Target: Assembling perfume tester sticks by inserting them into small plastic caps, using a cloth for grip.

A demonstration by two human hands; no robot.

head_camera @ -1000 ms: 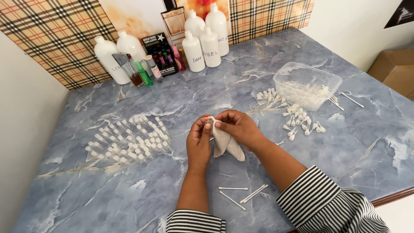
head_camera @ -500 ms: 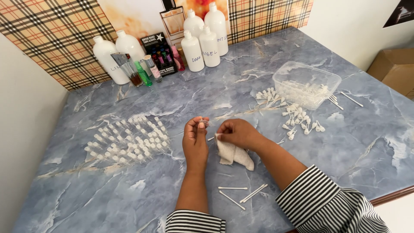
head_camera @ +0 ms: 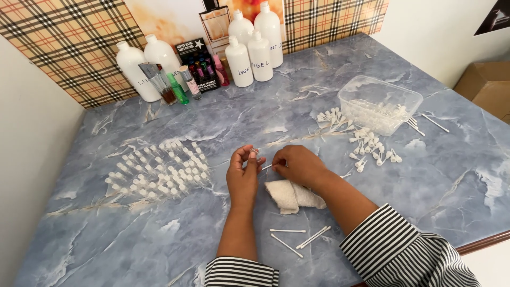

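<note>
My left hand pinches a small clear vial between thumb and fingertips above the blue marble table. My right hand holds a thin white stick with its tip pointing at the vial. A folded white cloth lies on the table just under my right wrist. Three loose white sticks lie nearer to me, between my forearms. Both sleeves are black and white striped.
Rows of small capped vials stand left of my hands. A clear plastic tub and scattered white spray tops lie at the right. White bottles, small coloured vials and a perfume bottle line the back. A cardboard box sits off the table's right.
The cloth was held in both hands; now it lies on the table. My left hand has lifted a vial and my right hand has brought a stick to it.
</note>
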